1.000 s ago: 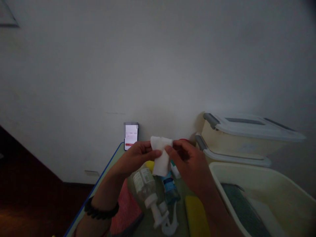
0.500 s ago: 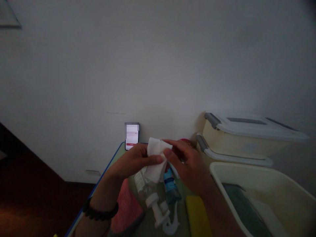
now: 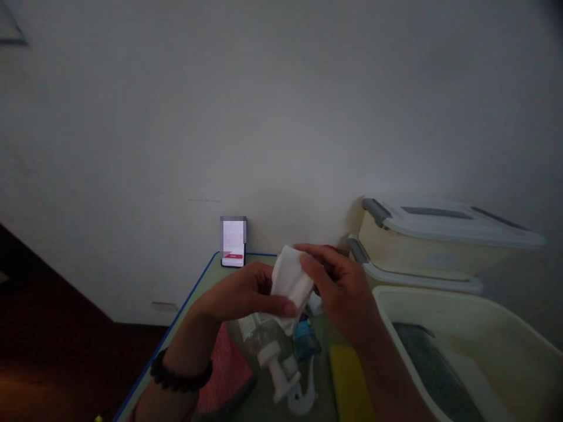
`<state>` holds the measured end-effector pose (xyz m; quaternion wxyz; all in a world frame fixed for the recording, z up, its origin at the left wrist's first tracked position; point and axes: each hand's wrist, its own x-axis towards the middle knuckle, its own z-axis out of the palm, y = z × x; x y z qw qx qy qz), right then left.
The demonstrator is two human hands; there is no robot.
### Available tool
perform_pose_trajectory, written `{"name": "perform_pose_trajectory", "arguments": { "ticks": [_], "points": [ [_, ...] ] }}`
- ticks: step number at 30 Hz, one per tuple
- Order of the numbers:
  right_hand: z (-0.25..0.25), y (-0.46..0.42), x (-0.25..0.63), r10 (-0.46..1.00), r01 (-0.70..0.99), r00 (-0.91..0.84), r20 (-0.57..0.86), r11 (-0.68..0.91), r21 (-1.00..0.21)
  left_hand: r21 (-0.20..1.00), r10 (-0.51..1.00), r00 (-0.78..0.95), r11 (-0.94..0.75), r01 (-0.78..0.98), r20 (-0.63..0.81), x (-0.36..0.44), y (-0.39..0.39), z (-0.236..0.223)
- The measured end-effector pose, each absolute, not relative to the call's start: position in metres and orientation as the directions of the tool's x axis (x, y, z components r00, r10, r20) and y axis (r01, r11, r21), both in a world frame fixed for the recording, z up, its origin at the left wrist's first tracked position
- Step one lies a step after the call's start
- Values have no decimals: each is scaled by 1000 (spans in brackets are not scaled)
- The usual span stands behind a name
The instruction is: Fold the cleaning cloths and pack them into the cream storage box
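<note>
A small folded white cloth or tissue (image 3: 292, 281) is held up between my two hands, above the table. My left hand (image 3: 250, 293) grips its lower left part, thumb across the front. At the upper right edge, my right hand (image 3: 336, 281) pinches it between thumb and fingers. Below it lie a clear pump bottle (image 3: 266, 343) with a white pump head and a blue-labelled spray bottle (image 3: 305, 340); their upper ends are partly hidden by the cloth and hands. A red cloth (image 3: 226, 369) lies near my left wrist, and a yellow cloth or sponge (image 3: 349, 381) beside my right forearm.
A lit phone (image 3: 233, 241) leans against the wall at the table's (image 3: 204, 287) back left corner. Stacked lidded boxes (image 3: 431, 252) stand at the right. In front of them, an open cream tub (image 3: 492, 302) holds a dark green flat item (image 3: 433, 363).
The white piece has turned and tilted to the right. My left thumb has slid down to its lower edge, while my right hand has moved slightly up along its side.
</note>
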<state>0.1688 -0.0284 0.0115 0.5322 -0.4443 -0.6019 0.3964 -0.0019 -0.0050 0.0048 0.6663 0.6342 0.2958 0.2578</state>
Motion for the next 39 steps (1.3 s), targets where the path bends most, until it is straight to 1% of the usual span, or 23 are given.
{"name": "perform_pose_trajectory", "arguments": {
  "ticks": [5,10,12,14,16,18,21,24,26,31,35,39],
  "points": [
    [11,-30,170,943,101,-100,317,327,-940,997,711,699,48,60,-76,-5,-5,7],
    [12,-30,171,954,107,-117,277,289,-951,997,737,672,33,70,-71,-9,-6,9],
    [13,-31,171,952,96,-107,289,299,-950,999,742,669,33,25,-42,-9,-6,9],
    [14,-33,170,946,97,-106,307,317,-943,998,752,659,34,-56,11,-8,-7,9],
    [14,-35,170,938,114,-118,326,339,-934,992,780,621,13,-129,71,-6,-7,10],
    [13,-36,169,926,138,-134,353,370,-919,987,827,548,-48,-151,124,-3,-8,13],
    [12,-37,169,907,166,-149,395,416,-894,979,884,421,-171,-111,202,0,-9,19],
    [11,-37,169,906,184,-149,396,419,-889,970,904,354,-237,-54,241,0,-9,23],
    [12,-37,170,911,201,-140,388,410,-890,969,916,317,-243,-52,247,-1,-9,24],
    [15,-38,171,909,229,-103,403,416,-880,961,918,298,-220,-166,262,-2,-9,22],
    [17,-38,172,897,224,-91,433,442,-869,960,918,283,-254,-122,279,1,-9,23],
    [16,-38,171,896,233,-90,435,444,-865,966,933,257,-228,-118,252,1,-9,24]
  ]
}}
